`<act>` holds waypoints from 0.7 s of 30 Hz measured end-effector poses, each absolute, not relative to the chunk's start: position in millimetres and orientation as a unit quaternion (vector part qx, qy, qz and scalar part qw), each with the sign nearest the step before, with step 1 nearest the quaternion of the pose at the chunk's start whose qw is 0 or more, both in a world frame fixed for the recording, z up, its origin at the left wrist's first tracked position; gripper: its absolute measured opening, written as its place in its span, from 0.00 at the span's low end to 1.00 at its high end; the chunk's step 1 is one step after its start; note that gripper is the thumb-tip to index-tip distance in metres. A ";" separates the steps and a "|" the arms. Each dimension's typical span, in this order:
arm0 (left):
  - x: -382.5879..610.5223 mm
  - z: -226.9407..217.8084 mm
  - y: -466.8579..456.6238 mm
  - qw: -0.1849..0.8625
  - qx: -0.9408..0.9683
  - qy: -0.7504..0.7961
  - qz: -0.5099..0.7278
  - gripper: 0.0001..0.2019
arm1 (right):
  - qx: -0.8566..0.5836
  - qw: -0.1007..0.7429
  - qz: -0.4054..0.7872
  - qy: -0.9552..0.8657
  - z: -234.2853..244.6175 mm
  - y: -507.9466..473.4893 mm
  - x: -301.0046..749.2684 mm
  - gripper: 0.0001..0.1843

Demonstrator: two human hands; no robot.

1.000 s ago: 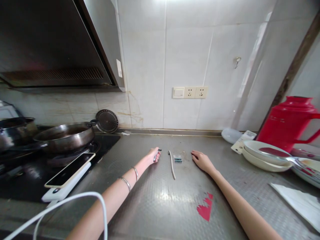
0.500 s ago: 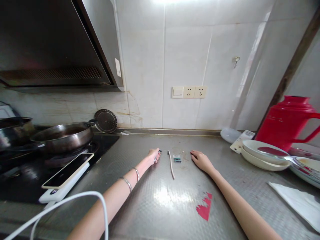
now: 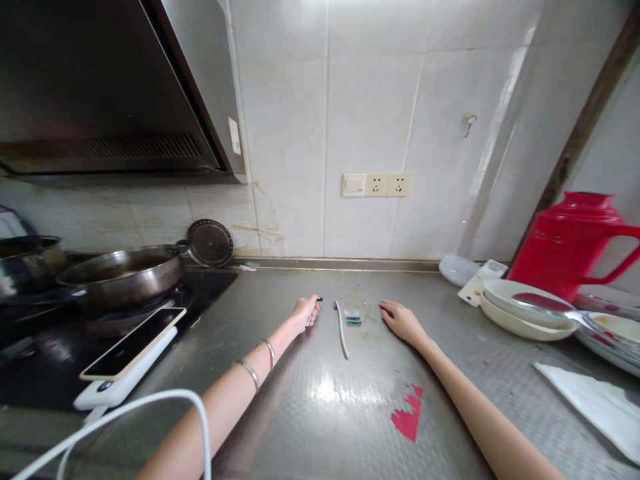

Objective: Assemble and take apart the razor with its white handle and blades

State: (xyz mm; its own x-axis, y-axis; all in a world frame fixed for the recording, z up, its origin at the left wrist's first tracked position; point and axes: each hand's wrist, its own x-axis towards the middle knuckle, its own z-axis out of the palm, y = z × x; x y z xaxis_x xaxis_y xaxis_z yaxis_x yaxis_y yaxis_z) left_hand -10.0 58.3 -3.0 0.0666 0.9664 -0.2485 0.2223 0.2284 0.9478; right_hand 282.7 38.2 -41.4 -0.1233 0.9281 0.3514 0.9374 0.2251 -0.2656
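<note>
Out on the steel bench [image 3: 320,413] with the left hand [image 3: 306,311], curled tight around a small dark-tipped tool [image 3: 316,301], tip poking out toward the wall. Just beside it, a thin white stick [image 3: 341,329] lying flat, and next to that a little greenish packet [image 3: 353,317]. Then the right hand [image 3: 400,320], palm down on the bench, fingers loosely together, gripping nothing, near the packet but apart from it. Off left, a phone [image 3: 133,343] and a pan [image 3: 120,273]; off right, stacked plates [image 3: 523,313] and a red jug [image 3: 575,243].
</note>
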 end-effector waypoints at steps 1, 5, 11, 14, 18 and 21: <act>-9.8 -3.5 55.9 0.518 0.510 0.579 0.368 0.15 | -0.621 0.231 -0.007 -0.749 -41.1 38.2 283.0 0.21; -7.3 -5.2 44.4 0.497 0.513 0.564 0.413 0.18 | -0.598 0.298 -0.016 -0.744 -29.9 36.1 274.6 0.20; -5.1 -3.6 31.6 0.468 0.536 0.507 0.486 0.22 | -0.487 0.397 0.091 -0.773 7.8 29.1 211.8 0.18; -5.1 0.8 25.9 0.460 0.544 0.488 0.504 0.23 | -0.474 0.439 0.206 -0.735 21.7 27.2 174.6 0.19; -2.6 8.0 15.6 0.447 0.558 0.473 0.515 0.24 | -0.473 0.464 0.385 -0.643 32.7 27.1 143.4 0.22; 0.0 11.2 9.0 0.437 0.569 0.470 0.514 0.24 | -0.480 0.477 0.453 -0.580 36.5 27.1 133.7 0.19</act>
